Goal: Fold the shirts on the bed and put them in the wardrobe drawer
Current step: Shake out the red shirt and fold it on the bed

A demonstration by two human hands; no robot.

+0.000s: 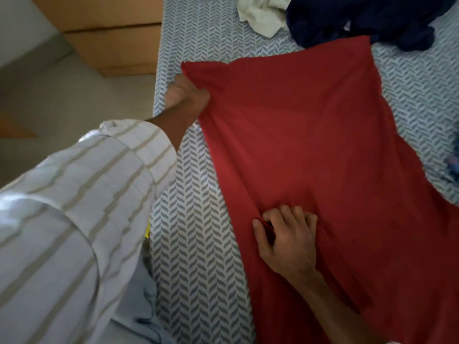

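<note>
A red shirt [310,150] lies spread across the bed [196,232], which has a white sheet with a grey leaf pattern. My left hand [188,95] grips the shirt's left edge near the far corner, at the side of the bed. Lower down, my right hand [288,237] pinches a fold of the same edge between thumb and curled fingers. A crumpled navy shirt [367,21] and a cream garment [260,16] lie at the head end of the bed, beyond the red shirt.
A tan wooden cabinet [111,38] stands on the floor left of the bed, with pale floor [62,100] in front of it. A bit of blue patterned cloth [453,165] shows at the right edge.
</note>
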